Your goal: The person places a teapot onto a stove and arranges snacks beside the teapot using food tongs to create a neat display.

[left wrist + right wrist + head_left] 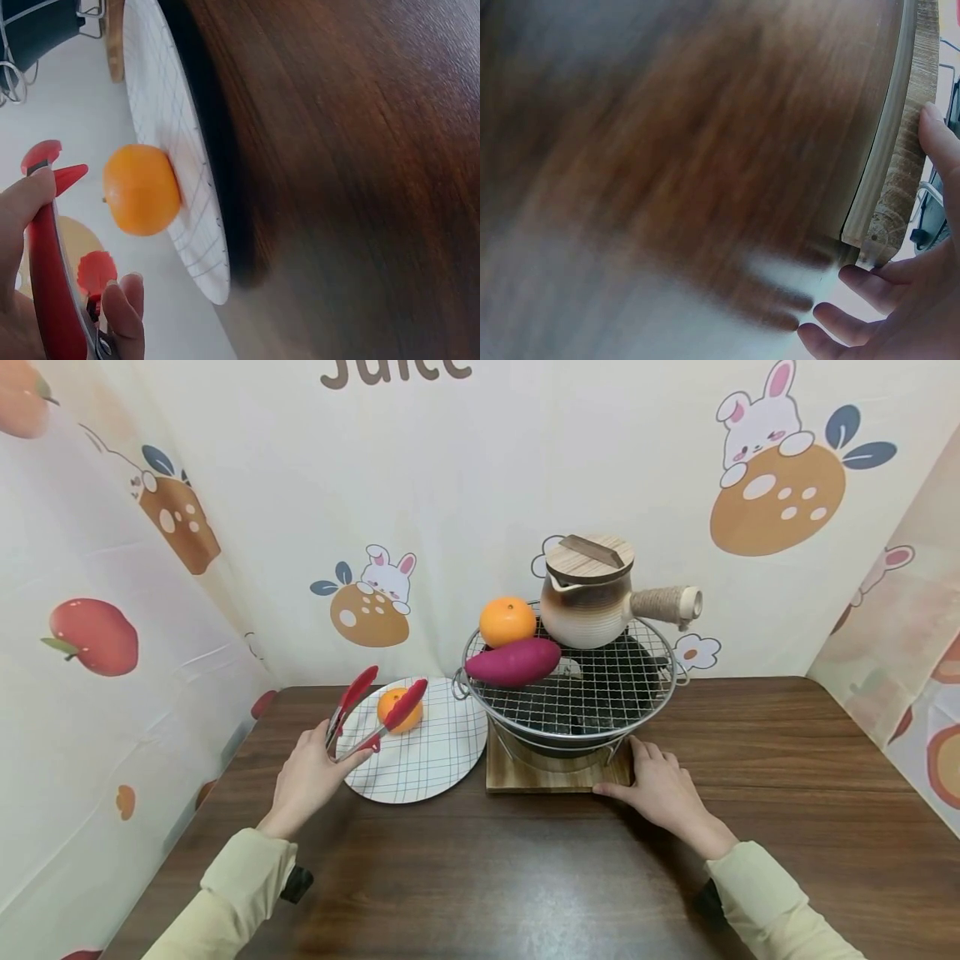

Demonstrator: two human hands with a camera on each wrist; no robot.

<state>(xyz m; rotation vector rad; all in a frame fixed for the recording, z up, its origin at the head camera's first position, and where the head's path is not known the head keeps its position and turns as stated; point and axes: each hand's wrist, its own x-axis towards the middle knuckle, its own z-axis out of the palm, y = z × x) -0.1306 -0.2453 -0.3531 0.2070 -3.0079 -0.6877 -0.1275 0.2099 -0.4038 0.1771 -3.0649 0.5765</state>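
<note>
My left hand (307, 777) holds a pair of tongs (406, 703) with red tips, their arms spread apart. They hover above an orange (388, 700) on a white plate (442, 764) with a grid pattern. In the left wrist view the orange (141, 191) rests on the plate, apart from the red tips. My right hand (667, 789) touches the front right corner of a wooden board (540, 779), thumb along the front edge. In the right wrist view its fingers (870, 289) are spread and fairly straight beside the board (896, 191).
A round grill with a wire mesh (600, 703) stands on the board. On the mesh sit another orange (507, 622), a purple sweet potato (513, 662) and a side-handled teapot (585, 614) with a wooden lid. Printed cloth hangs behind the brown table (510, 877).
</note>
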